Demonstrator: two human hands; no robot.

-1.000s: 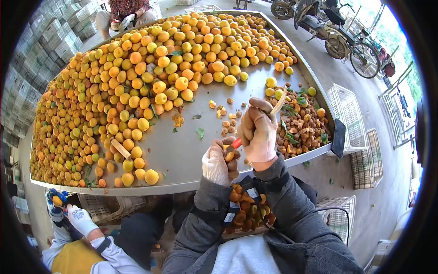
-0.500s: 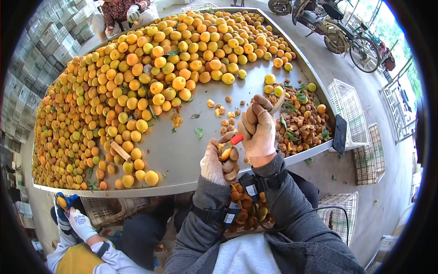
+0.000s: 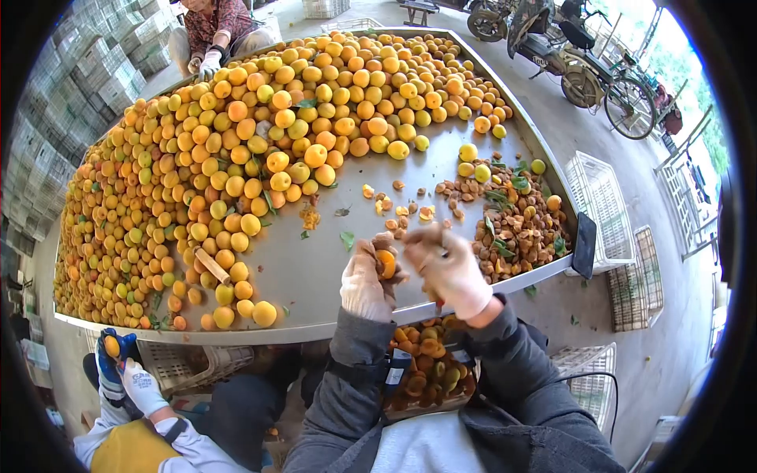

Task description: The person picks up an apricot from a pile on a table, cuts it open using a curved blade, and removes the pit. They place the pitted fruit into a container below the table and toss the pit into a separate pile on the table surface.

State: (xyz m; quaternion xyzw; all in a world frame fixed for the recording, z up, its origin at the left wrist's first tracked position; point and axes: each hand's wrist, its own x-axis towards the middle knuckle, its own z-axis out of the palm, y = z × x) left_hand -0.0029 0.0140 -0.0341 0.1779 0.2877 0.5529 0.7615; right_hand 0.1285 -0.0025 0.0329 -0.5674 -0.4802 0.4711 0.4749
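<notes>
- The left hand (image 3: 367, 277) is curled round an orange fruit (image 3: 386, 264), by the near edge of the desk (image 3: 315, 276).
- The right hand (image 3: 453, 272) is just beside it with bent fingers, but it is blurry. I cannot tell how far open it is or what it holds. A red bit (image 3: 439, 303) shows under it.
- The fruit could slip out if the left fingers go loose, and drop on the lower pile (image 3: 430, 359).
- If it is soft, too hard a squeeze could squash it.
- The hands are so close that a quick move could bump them and knock the fruit free.
- A wide swing could scatter the brown bits (image 3: 516, 236).
- The black cable (image 3: 617, 394) could catch on the crate (image 3: 591, 386) if the right arm jerks.
</notes>
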